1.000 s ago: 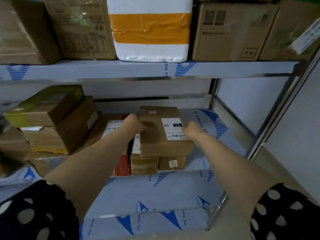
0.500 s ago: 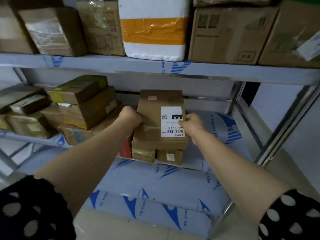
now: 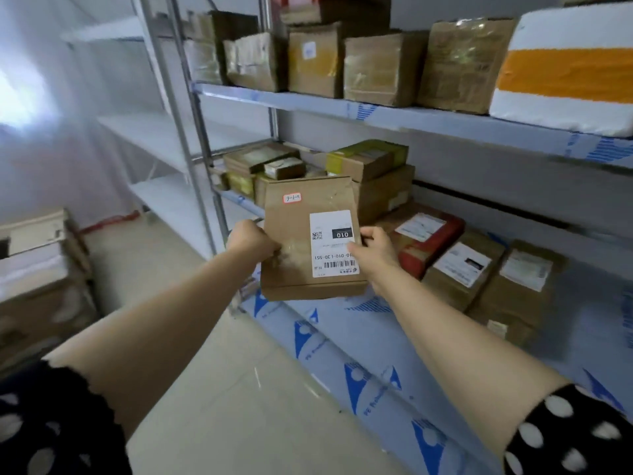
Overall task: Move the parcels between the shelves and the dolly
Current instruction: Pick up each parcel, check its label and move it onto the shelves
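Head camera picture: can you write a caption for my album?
Left hand and right hand hold a labelled cardboard parcel in front of the shelves.

Parcel storeroom: metal shelving (image 3: 191, 138) across the frame's centre and right, stacked with taped cardboard boxes (image 3: 380, 68) bearing shipping labels (image 3: 466, 264); tiled floor (image 3: 239, 389) below.

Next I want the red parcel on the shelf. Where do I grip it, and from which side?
Take the red parcel by its near end, coming from the aisle. It lies flat with that end facing out and free. A brown parcel crowds its right side and stacked boxes stand at its left, so the long sides likely leave little room.
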Demonstrator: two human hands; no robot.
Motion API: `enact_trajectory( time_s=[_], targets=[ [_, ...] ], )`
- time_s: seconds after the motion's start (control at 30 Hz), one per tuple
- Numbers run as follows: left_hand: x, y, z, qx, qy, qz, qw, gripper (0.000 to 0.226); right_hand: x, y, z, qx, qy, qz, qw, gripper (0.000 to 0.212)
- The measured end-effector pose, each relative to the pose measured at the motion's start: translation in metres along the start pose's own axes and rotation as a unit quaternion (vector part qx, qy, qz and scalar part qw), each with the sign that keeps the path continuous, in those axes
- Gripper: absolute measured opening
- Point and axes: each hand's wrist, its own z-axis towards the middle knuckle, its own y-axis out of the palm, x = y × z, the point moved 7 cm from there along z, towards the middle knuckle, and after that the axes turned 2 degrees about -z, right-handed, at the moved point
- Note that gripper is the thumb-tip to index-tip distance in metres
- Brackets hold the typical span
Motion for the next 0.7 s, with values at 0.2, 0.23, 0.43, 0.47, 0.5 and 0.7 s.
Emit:
enact_trajectory(
  time_s=[0.2, 0.23, 0.43, 0.47, 0.5, 0.7],
  targets=[
    [-0.138, -0.148, 0.033, 0.077, -0.081, -0.025, 0.993, 0.010, -0.009, 0.208, -0.020, -0.122, -0.004, -0.001, 0.993, 0.024],
    [-0.164, -0.176, 0.037, 0.089, -0.099, -0.027, 0.991, 0.010, -0.009, 0.248, -0.026, -0.144, -0.006, -0.008, 0.990, 0.024],
    [-0.328, -0.337, 0.051, 0.173, -0.204, -0.012, 0.963, 0.021, -0.001, 0.480, -0.081, -0.283, 0.019, -0.022, 0.959, 0.046],
    [-0.352, -0.360, 0.054, 0.188, -0.220, -0.013, 0.957, 0.020, 0.000, 0.513, -0.090, -0.304, 0.029, -0.023, 0.952, 0.050],
    [-0.373, -0.381, 0.057, 0.202, -0.234, -0.018, 0.951, 0.020, 0.002, 0.544, -0.097, -0.323, 0.035, -0.023, 0.946, 0.053],
    [-0.476, -0.467, 0.080, 0.230, -0.309, -0.029, 0.923, 0.025, 0.008, 0.688, -0.124, -0.404, 0.062, -0.029, 0.912, 0.058]
  ],
)
